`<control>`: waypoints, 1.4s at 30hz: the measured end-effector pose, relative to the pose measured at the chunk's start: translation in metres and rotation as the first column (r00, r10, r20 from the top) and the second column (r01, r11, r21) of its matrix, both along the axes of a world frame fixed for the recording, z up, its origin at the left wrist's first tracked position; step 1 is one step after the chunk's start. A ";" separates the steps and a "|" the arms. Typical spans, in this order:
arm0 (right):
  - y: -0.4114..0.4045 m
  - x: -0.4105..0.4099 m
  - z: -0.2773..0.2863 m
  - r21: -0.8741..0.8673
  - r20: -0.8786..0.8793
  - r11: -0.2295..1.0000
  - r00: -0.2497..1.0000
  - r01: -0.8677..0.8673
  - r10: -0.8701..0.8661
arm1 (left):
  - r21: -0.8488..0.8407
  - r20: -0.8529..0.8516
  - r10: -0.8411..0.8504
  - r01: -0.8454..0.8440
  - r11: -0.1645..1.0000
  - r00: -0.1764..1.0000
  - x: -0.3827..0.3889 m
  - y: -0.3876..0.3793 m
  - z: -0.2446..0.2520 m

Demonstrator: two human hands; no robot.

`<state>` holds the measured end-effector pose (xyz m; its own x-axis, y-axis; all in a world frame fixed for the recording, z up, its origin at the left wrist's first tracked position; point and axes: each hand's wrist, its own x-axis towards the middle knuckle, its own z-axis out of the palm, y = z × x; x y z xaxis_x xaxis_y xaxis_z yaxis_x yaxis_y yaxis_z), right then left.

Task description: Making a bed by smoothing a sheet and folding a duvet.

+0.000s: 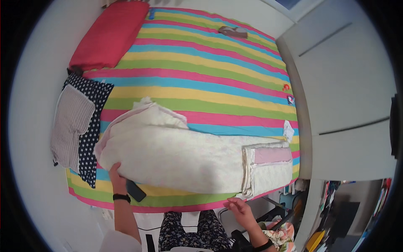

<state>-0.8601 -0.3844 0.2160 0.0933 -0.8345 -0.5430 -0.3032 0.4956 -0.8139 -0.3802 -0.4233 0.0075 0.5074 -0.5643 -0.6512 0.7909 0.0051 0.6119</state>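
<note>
A long cream-white quilt (176,157) with pink parts lies in a folded strip along the near side of the bed. My left hand (117,178) is at its near left edge, thumb on top and fingers hidden under the cloth. A dark smartphone (136,191) lies beside that wrist, on the striped sheet. My right hand (241,211) hangs just off the bed's near edge with nothing in it, fingers a little bent and apart. Just beyond it, the quilt's right end is folded over into a layered stack (270,176) with a pink patch (272,155).
A red pillow (110,34) and a star-patterned pillow (102,104) under a striped cloth (74,116) lie along the left wall. A bra (233,31) is near the far edge. Small items, including a white cloth (288,130), lie by the wardrobe (346,94). A chair (270,214) stands at lower right.
</note>
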 end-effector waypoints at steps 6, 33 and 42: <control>0.022 -0.052 -0.009 -0.008 0.086 0.996 0.992 0.088 -0.087 | -0.067 0.501 -0.239 0.313 0.947 0.832 -0.138 -0.044 0.159; 0.187 -0.392 -0.138 0.314 0.164 0.464 0.434 0.829 -0.886 | 0.639 0.394 -0.895 0.637 0.431 0.209 -0.529 -0.048 -0.053; 0.173 -0.401 -0.157 0.367 0.144 0.443 0.421 0.818 -0.896 | 0.404 -0.001 -0.891 0.815 0.415 0.454 -0.537 -0.053 0.016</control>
